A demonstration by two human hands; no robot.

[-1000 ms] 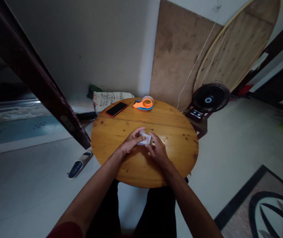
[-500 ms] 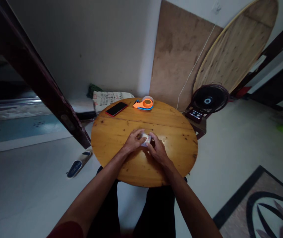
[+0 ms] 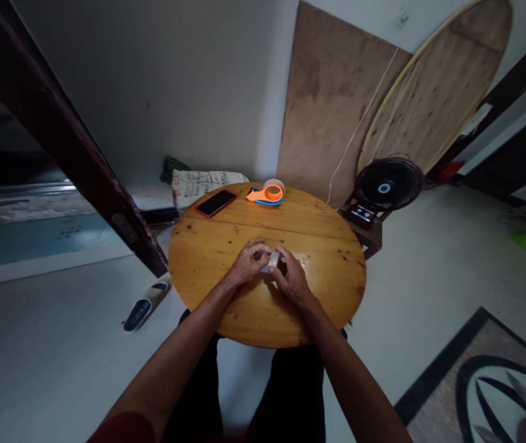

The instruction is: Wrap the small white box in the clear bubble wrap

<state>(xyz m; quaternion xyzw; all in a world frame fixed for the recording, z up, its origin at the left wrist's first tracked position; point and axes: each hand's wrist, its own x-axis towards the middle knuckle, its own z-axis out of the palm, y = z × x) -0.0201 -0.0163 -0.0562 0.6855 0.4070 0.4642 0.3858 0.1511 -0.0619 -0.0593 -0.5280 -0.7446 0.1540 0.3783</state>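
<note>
A: Both hands meet over the middle of the round wooden counter (image 3: 327,271), and between them sits a small pale box (image 3: 273,261)!

B: Left hand (image 3: 250,262) has it from the left, thumb bent in over the top, fingers curled beyond.

A: And the right hand (image 3: 291,276)?

B: Gripping the other side, thumb at the near corner, fingertips at the far one; narrow spread, box in the gap. Whether it rests on the wood or hangs just above, I can't tell.

A: Further out, an orange tape dispenser (image 3: 267,194) near the far edge!

B: With a red-edged phone (image 3: 215,203) lying flat to its left, dark screen up. And off to the right, beyond the rim, a black fan (image 3: 389,184).
</note>
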